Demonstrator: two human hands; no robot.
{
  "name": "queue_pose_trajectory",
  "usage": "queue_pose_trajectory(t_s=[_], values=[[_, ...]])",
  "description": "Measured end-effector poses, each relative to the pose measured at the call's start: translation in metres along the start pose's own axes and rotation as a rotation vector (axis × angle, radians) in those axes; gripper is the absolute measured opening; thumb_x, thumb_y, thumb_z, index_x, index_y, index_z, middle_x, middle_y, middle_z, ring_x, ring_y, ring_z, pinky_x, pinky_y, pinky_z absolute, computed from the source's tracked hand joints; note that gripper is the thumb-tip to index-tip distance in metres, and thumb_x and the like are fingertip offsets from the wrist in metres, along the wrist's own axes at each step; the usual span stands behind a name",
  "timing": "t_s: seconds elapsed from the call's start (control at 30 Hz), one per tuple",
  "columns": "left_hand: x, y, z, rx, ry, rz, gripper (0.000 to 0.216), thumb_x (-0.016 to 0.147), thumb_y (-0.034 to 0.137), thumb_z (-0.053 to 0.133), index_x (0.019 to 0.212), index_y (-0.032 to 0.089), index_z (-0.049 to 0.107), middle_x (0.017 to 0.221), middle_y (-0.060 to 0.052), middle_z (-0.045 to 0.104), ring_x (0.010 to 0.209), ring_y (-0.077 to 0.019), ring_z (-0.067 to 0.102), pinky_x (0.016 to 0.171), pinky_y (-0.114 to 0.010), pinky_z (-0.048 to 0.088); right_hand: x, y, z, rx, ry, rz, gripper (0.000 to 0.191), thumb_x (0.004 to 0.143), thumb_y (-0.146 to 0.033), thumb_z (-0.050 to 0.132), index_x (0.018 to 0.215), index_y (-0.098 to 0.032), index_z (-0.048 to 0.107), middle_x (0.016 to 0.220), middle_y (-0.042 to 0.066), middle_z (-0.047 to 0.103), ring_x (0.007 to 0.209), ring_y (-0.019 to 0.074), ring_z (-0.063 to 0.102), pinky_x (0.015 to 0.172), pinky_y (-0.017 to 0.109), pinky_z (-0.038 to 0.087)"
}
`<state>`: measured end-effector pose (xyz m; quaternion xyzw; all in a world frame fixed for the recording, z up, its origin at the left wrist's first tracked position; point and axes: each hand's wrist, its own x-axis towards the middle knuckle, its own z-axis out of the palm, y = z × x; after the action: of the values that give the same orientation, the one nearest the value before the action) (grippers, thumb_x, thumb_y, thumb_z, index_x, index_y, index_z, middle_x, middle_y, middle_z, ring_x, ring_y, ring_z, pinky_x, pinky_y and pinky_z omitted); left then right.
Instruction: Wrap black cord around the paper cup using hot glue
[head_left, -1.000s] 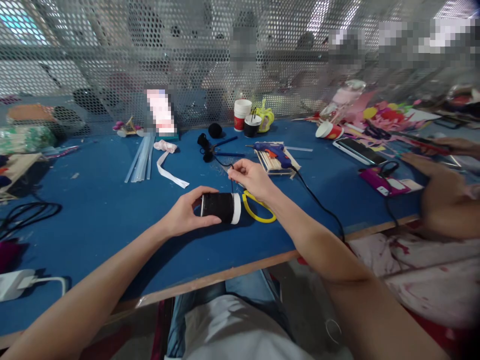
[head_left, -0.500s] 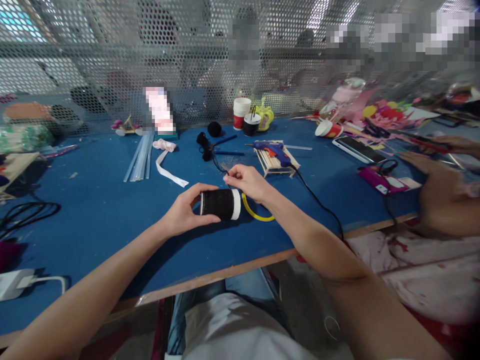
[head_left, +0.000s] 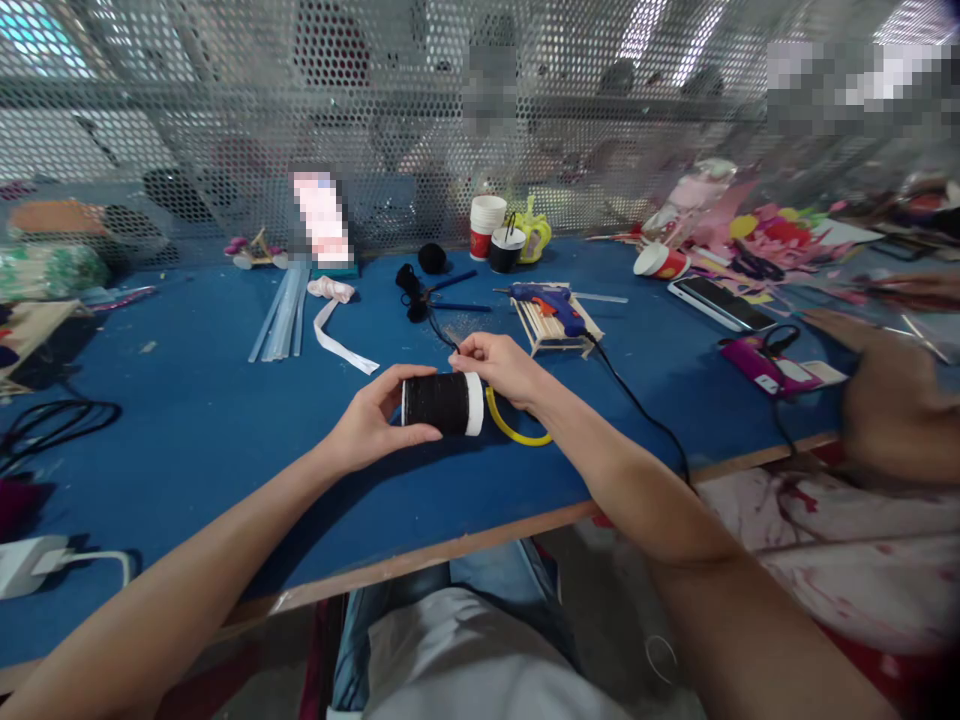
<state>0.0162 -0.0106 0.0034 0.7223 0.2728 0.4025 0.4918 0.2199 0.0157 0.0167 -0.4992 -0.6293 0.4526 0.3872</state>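
My left hand [head_left: 371, 425] is wrapped round a black spool with white ends [head_left: 442, 403], lying on its side on the blue table [head_left: 195, 420]. Just right of the spool, my right hand [head_left: 499, 365] pinches a thin black thread [head_left: 439, 330] that runs from the spool toward black pompoms [head_left: 411, 290]. Yellow-handled scissors [head_left: 514, 425] lie under my right wrist, partly hidden.
A blue glue gun [head_left: 551, 300] rests on a wooden stick frame [head_left: 559, 325], its black cord [head_left: 641, 405] trailing to the table edge. Clear glue sticks [head_left: 281, 315], white ribbon [head_left: 337, 340], paper cups [head_left: 484, 225], a phone [head_left: 720, 300]. Another person's hand [head_left: 889, 400] lies at the right.
My right hand has dropped closer to the spool's right end, still pinching the thread. The left hand and spool have barely shifted.
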Motion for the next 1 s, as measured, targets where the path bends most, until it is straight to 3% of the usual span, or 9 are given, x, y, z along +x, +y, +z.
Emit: queue_pose_trajectory(t_s=[0.2, 0.8, 0.9, 1.0], values=[[0.0018, 0.0026, 0.0007, -0.117, 0.027, -0.024, 0.056, 0.059, 0.026, 0.078, 0.108, 0.018, 0.053, 0.097, -0.005, 0.062, 0.087, -0.017, 0.059, 0.078, -0.03, 0.047, 0.0016, 0.0013, 0.0025, 0.08, 0.005, 0.027, 0.025, 0.066, -0.037, 0.066, 0.071, -0.017, 0.053, 0.058, -0.003, 0.053, 0.055, 0.0096, 0.047, 0.052, 0.024, 0.036], [0.0026, 0.0059, 0.0026, -0.184, 0.064, -0.076, 0.055, 0.058, 0.029, 0.078, 0.107, 0.018, 0.054, 0.096, -0.005, 0.062, 0.086, -0.0174, 0.059, 0.077, -0.03, 0.048, 0.0009, -0.0012, 0.0054, 0.187, -0.009, 0.095, 0.019, 0.065, -0.028, 0.065, 0.072, -0.015, 0.055, 0.058, -0.004, 0.053, 0.05, 0.0069, 0.045, 0.05, 0.022, 0.036], [0.0038, 0.0041, 0.0019, -0.151, 0.145, -0.064, 0.056, 0.059, 0.029, 0.077, 0.108, 0.017, 0.052, 0.096, -0.005, 0.061, 0.087, -0.0173, 0.058, 0.078, -0.031, 0.048, 0.003, 0.0006, 0.0049, 0.119, 0.067, 0.093, 0.019, 0.066, -0.027, 0.064, 0.077, -0.016, 0.054, 0.062, -0.002, 0.057, 0.054, 0.0088, 0.05, 0.053, 0.023, 0.039], [0.0049, -0.0022, -0.0009, -0.106, 0.244, -0.074, 0.057, 0.061, 0.032, 0.075, 0.11, 0.017, 0.049, 0.096, -0.004, 0.061, 0.088, -0.0169, 0.057, 0.079, -0.032, 0.048, 0.0021, -0.0006, 0.0023, 0.036, 0.2, -0.017, 0.026, 0.073, -0.039, 0.06, 0.084, -0.017, 0.053, 0.073, 0.003, 0.061, 0.064, 0.012, 0.055, 0.057, 0.025, 0.042]])
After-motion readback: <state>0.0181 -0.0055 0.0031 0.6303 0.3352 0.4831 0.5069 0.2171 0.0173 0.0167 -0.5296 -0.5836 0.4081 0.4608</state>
